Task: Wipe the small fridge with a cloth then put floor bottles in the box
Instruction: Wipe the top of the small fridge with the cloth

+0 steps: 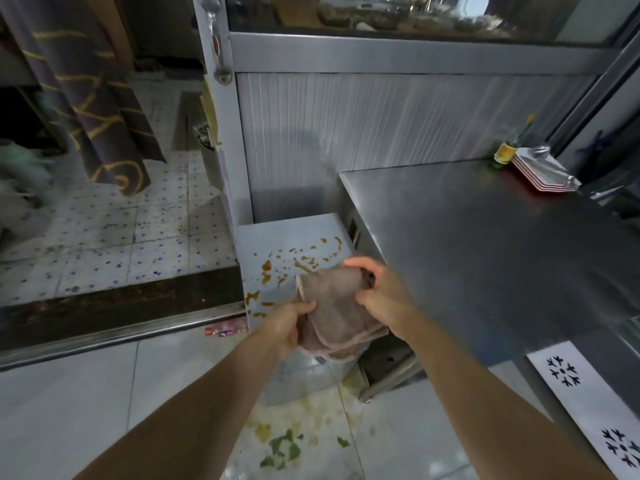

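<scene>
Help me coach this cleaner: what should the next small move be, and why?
Probably lower the cloth onto the small fridge top and wipe. Both the left hand and right hand grip the cloth just above it, and the orange stains are not yet wiped.

I see a soft, matt brown cloth [337, 306] between my hands, a smooth pale fridge top [291, 237] just beyond them, brushed metal counter [485, 237] to their right, glossy floor tiles [86, 393] below.
</scene>
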Motion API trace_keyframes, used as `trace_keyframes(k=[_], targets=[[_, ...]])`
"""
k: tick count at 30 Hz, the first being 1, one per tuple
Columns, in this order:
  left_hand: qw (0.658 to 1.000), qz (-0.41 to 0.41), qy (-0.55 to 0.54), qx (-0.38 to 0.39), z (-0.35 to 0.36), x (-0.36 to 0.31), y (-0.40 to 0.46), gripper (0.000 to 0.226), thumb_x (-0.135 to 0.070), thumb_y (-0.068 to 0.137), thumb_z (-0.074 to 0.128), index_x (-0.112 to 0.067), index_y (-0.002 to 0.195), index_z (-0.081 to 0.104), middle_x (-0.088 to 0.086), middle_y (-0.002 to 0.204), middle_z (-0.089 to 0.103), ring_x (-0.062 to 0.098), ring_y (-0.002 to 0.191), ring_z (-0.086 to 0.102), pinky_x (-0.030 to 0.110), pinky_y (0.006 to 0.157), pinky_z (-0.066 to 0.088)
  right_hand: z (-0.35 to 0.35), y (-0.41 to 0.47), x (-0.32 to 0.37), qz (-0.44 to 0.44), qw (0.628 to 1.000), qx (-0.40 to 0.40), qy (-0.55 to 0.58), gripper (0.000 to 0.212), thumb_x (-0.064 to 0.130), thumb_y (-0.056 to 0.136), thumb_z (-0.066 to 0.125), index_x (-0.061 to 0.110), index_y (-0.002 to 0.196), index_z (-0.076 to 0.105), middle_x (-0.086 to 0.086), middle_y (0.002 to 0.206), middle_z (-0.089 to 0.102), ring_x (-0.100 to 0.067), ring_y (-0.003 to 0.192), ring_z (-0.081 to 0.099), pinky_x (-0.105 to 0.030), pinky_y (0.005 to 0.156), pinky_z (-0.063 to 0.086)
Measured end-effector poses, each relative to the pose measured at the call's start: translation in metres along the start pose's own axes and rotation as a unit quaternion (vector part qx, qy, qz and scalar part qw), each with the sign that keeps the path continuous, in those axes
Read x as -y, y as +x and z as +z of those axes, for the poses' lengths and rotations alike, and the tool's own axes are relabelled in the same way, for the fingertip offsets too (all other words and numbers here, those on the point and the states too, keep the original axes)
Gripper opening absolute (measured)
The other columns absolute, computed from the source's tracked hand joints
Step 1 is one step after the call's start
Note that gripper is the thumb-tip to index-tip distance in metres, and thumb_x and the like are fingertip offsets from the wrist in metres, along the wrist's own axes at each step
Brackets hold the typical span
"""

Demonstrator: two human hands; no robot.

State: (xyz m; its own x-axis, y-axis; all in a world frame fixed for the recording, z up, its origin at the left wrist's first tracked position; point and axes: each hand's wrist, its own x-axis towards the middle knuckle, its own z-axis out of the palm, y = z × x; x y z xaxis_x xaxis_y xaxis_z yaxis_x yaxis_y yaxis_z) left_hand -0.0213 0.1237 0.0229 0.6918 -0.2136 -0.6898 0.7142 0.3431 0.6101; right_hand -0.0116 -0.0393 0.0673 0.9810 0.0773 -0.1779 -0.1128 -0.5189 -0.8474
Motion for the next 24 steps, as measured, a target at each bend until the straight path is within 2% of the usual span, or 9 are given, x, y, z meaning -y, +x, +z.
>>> trace_keyframes(k=[3, 5, 8, 9, 12, 14, 16, 19, 24], targets=[[0.98, 0.075, 0.15, -0.106, -0.008, 0.004, 0.023, 0.02, 0.008, 0.085, 0.056, -0.002, 0.101, 0.051, 0.019, 0.098, 0.058, 0.032, 0.092, 0.059, 0.041, 0.075, 0.049, 0.002, 0.012, -0.026, 0.016, 0.989, -0.011, -0.147, 0.052, -0.01, 0.079, 0.056, 0.021, 0.12, 0.056, 0.001, 0.117, 0.048, -0.013, 0.105, 0.049, -0.015, 0.09, 0.04], [0.954, 0.137, 0.249, -0.09, -0.01, 0.007, 0.039, 0.036, 0.013, 0.081, 0.057, -0.009, 0.109, 0.047, 0.019, 0.1, 0.058, 0.031, 0.091, 0.057, 0.042, 0.077, 0.05, 0.004, 0.022, -0.043, 0.021, 0.981, -0.001, -0.192, 0.05, -0.006, 0.08, 0.055, 0.019, 0.123, 0.055, -0.003, 0.12, 0.048, -0.018, 0.108, 0.052, -0.02, 0.094, 0.041], [0.842, 0.236, 0.478, -0.081, -0.001, 0.004, 0.065, 0.047, 0.003, 0.083, 0.057, -0.021, 0.122, 0.057, 0.005, 0.122, 0.06, 0.024, 0.112, 0.056, 0.033, 0.094, 0.046, 0.006, 0.047, -0.059, 0.016, 0.971, -0.016, -0.238, 0.056, -0.001, 0.082, 0.056, 0.02, 0.133, 0.047, -0.005, 0.128, 0.045, -0.025, 0.112, 0.054, -0.032, 0.099, 0.046], [0.831, 0.247, 0.491, -0.09, 0.003, 0.002, 0.075, 0.046, 0.002, 0.084, 0.056, -0.023, 0.123, 0.059, 0.001, 0.125, 0.06, 0.021, 0.115, 0.055, 0.028, 0.095, 0.045, 0.007, 0.059, -0.061, 0.014, 0.966, -0.028, -0.258, 0.057, 0.002, 0.083, 0.058, 0.02, 0.136, 0.044, -0.005, 0.131, 0.044, -0.026, 0.113, 0.054, -0.035, 0.099, 0.047], [0.844, 0.25, 0.47, -0.062, 0.016, -0.006, 0.105, 0.052, 0.006, 0.083, 0.051, -0.018, 0.129, 0.055, 0.002, 0.133, 0.054, 0.019, 0.122, 0.052, 0.025, 0.101, 0.042, 0.007, 0.094, -0.071, 0.012, 0.95, -0.047, -0.308, 0.069, 0.015, 0.085, 0.065, 0.02, 0.144, 0.029, -0.01, 0.138, 0.034, -0.028, 0.117, 0.05, -0.037, 0.098, 0.047], [0.831, 0.242, 0.498, -0.053, 0.019, -0.008, 0.128, 0.058, 0.004, 0.082, 0.054, -0.017, 0.136, 0.047, 0.005, 0.139, 0.047, 0.022, 0.124, 0.049, 0.029, 0.104, 0.04, 0.01, 0.117, -0.082, 0.013, 0.936, -0.055, -0.347, 0.08, 0.02, 0.082, 0.069, 0.018, 0.147, 0.022, -0.014, 0.147, 0.023, -0.032, 0.13, 0.037, -0.039, 0.104, 0.043], [0.809, 0.239, 0.528, -0.097, 0.015, -0.011, 0.143, 0.06, -0.004, 0.082, 0.06, -0.022, 0.137, 0.045, 0.005, 0.139, 0.043, 0.023, 0.124, 0.046, 0.027, 0.103, 0.038, 0.016, 0.13, -0.094, 0.026, 0.93, -0.04, -0.364, 0.083, 0.024, 0.082, 0.069, 0.017, 0.148, 0.02, -0.018, 0.153, 0.014, -0.034, 0.139, 0.024, -0.042, 0.11, 0.036], [0.776, 0.257, 0.562, -0.126, 0.0, -0.014, 0.159, 0.059, -0.002, 0.08, 0.062, -0.022, 0.134, 0.048, 0.003, 0.136, 0.043, 0.021, 0.123, 0.046, 0.024, 0.098, 0.037, 0.029, 0.141, -0.112, 0.033, 0.941, -0.014, -0.336, 0.075, 0.022, 0.085, 0.064, 0.015, 0.148, 0.024, -0.014, 0.154, 0.014, -0.031, 0.139, 0.022, -0.041, 0.113, 0.032], [0.733, 0.237, 0.62, -0.148, -0.021, -0.031, 0.184, 0.057, -0.009, 0.084, 0.061, -0.021, 0.136, 0.042, 0.002, 0.142, 0.038, 0.022, 0.132, 0.035, 0.033, 0.106, 0.033, 0.05, 0.159, -0.138, -0.002, 0.942, -0.057, -0.33, 0.057, 0.026, 0.094, 0.053, 0.018, 0.146, 0.03, -0.008, 0.153, 0.024, -0.024, 0.134, 0.032, -0.038, 0.111, 0.03]])
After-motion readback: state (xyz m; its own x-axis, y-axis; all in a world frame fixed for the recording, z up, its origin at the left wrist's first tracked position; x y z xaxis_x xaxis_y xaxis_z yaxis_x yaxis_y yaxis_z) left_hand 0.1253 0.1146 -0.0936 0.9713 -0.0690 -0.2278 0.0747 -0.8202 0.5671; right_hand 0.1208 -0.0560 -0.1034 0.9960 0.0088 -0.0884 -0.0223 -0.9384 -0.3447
